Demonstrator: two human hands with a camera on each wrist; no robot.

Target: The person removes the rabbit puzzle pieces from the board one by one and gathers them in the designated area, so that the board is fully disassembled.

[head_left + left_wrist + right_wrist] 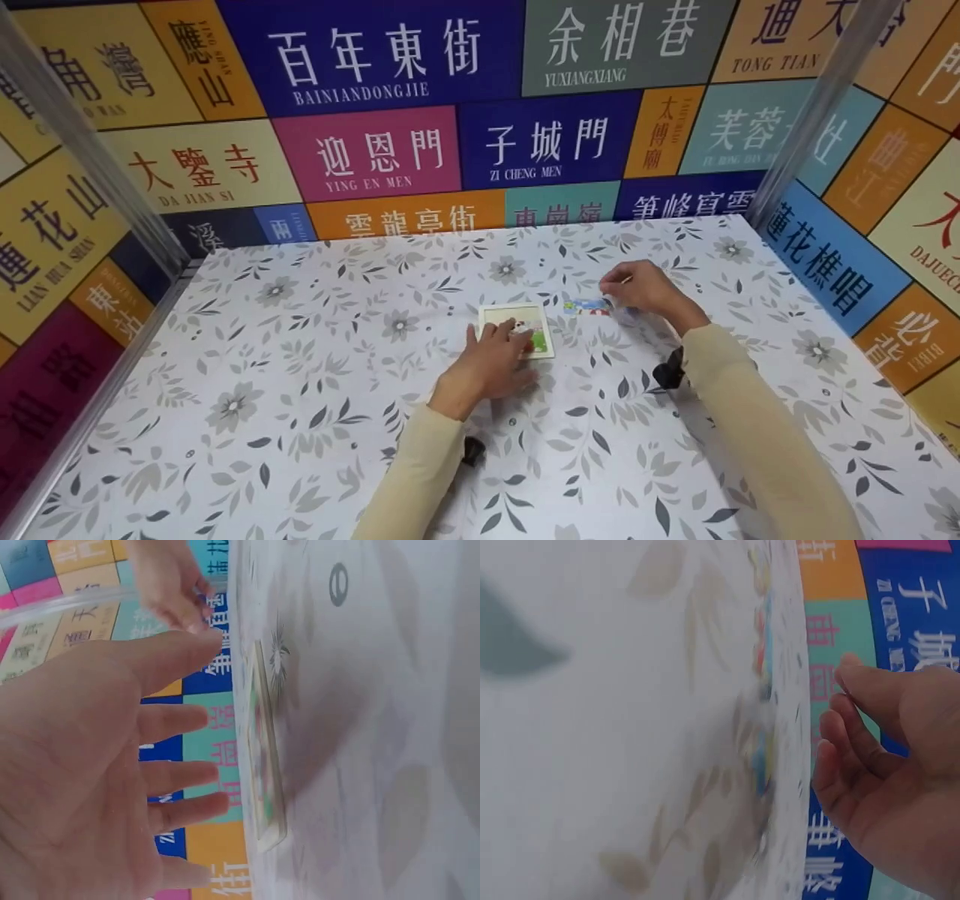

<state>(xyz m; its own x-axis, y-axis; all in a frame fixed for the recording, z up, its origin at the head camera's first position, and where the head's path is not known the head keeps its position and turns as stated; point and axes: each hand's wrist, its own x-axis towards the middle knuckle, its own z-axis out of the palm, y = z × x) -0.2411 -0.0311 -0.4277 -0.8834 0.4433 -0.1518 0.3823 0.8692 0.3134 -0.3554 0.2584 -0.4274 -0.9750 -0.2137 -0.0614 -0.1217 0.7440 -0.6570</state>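
Observation:
A small flat picture board (547, 330) with a pale raised border lies near the table's middle, showing green and a light picture inside. My left hand (495, 360) is over it with its fingers spread, covering its lower left part. In the left wrist view the fingers look straight, with a gap between them and the board. Right of the board lie small, flat, colourful pieces (589, 306), blue, red and yellow. Just above these is my right hand (641, 289), fingers bent and thumb close to the index finger. Nothing held shows in the right wrist view.
A white tablecloth (315, 420) with grey leaves and flowers covers the table. Panels with coloured blocks and large characters (375, 157) stand along the back and both sides. Clear upright posts (817, 97) mark the back corners. Each wrist wears a black device (669, 369).

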